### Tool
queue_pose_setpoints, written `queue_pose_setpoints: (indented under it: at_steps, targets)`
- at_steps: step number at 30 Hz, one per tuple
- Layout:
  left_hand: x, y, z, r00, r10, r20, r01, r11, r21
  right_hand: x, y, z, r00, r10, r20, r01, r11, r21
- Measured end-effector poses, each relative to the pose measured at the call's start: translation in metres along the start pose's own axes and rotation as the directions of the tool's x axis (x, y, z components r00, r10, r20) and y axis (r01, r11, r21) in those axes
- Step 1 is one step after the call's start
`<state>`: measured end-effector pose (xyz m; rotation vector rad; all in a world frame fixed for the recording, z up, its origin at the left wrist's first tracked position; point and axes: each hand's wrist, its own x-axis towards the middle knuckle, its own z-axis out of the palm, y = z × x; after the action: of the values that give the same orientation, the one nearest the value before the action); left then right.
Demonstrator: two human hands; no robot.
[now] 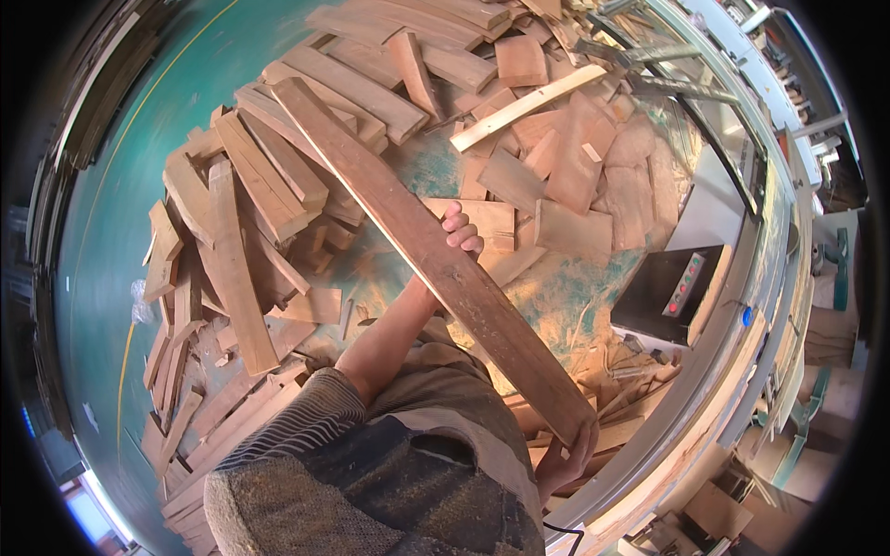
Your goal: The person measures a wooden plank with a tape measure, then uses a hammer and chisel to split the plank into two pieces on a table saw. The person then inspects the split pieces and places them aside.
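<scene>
A long brown wooden board (408, 218) slants across the middle of the head view, from far left to near right. My left hand (462, 230) grips it from beneath around its middle, with fingertips curled over the right edge. At the near right end, my right hand (570, 456) is closed on the board's end. The board's far end lies over a pile of planks in the picture; whether it touches them I cannot tell.
Stacked planks (269, 176) fill the left side, and wood offcuts (575, 157) lie ahead over a green, sawdust-strewn floor (185, 56). To the right stands a black control box (667, 292) with several buttons, beside a long machine edge (742, 371).
</scene>
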<state>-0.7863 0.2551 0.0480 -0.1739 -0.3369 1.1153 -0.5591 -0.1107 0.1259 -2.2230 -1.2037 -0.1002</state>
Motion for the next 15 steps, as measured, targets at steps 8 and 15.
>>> queue_pose_setpoints:
  at_steps: [8, 15]
  targets:
    - [-0.005, 0.025, 0.011, 0.999, 0.037, 0.004, -0.037, 0.999, -0.033, 0.028, -0.003, 0.031, 1.000, -0.002, -0.002, 0.002, 1.000, -0.023]
    - [-0.028, -0.004, 0.028, 0.992, 0.035, 0.118, -0.035, 0.999, 0.003, 0.016, 0.021, 0.015, 0.999, -0.049, 0.000, 0.049, 0.999, 0.004]
